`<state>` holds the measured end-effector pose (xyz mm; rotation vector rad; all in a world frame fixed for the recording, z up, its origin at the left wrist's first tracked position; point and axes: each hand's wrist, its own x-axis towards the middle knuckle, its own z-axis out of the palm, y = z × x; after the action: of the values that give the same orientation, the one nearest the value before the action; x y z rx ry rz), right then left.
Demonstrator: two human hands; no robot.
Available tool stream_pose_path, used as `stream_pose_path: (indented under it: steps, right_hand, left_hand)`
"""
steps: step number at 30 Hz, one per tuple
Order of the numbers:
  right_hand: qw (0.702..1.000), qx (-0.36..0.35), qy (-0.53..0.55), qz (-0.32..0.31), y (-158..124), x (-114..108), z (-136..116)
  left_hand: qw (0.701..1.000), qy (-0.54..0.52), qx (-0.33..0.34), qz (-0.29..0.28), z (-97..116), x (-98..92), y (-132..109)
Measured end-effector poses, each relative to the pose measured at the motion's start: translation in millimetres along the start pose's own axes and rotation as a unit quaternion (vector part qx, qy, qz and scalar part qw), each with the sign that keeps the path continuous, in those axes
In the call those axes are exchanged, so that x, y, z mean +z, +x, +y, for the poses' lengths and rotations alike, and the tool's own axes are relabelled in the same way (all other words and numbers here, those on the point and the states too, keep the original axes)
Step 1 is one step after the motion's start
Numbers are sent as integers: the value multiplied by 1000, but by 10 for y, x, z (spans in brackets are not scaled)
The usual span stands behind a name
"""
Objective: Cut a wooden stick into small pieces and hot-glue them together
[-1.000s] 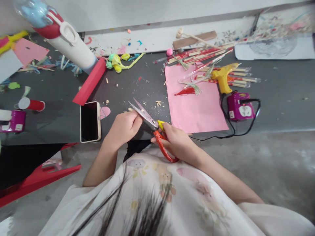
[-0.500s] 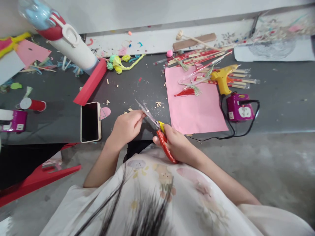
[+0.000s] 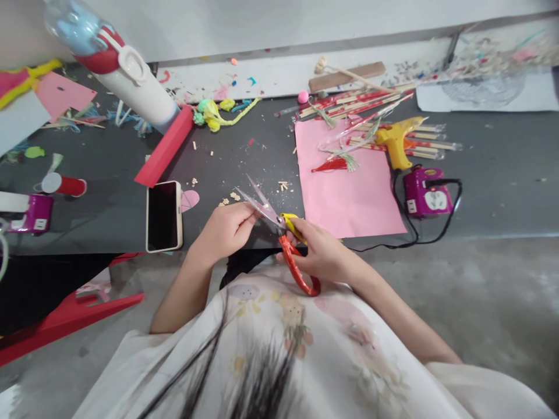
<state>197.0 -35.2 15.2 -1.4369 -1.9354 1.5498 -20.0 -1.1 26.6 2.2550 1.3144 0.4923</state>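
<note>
My right hand (image 3: 321, 253) grips the red and yellow handles of a pair of scissors (image 3: 279, 230), whose blades stand apart and point up and left. My left hand (image 3: 227, 230) is curled closed just left of the blades, its fingertips pinched at the blades' base on something too small to make out. Both hands hover over the near edge of the dark table (image 3: 244, 157). Small light chips (image 3: 231, 198) lie on the table just beyond the blades.
A phone (image 3: 163, 215) lies left of my left hand. A pink paper sheet (image 3: 349, 192) lies to the right, with a yellow glue gun (image 3: 395, 139), a purple power socket (image 3: 425, 192), sticks, and a red tassel (image 3: 332, 164). A white and red bottle (image 3: 126, 75) lies far left.
The scissor blades have closed and opened again. My right hand shifted slightly right and down, exposing more of the red handle loop. My left hand stays pinched at the blades.
</note>
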Motion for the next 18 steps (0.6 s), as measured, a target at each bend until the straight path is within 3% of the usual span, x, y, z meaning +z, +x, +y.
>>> stream_pose_path:
  steps: [5, 11, 18]
  right_hand:
    - [997, -29, 66, -28, 42, -82, 58]
    - [991, 17, 131, -24, 76, 3, 118]
    - [993, 22, 116, -4, 71, 55, 120]
  left_hand:
    - [1000, -17, 17, 4, 2, -4, 10]
    - [1000, -1, 2, 14, 5, -25, 26]
    - [1000, -10, -21, 11, -4, -60, 36]
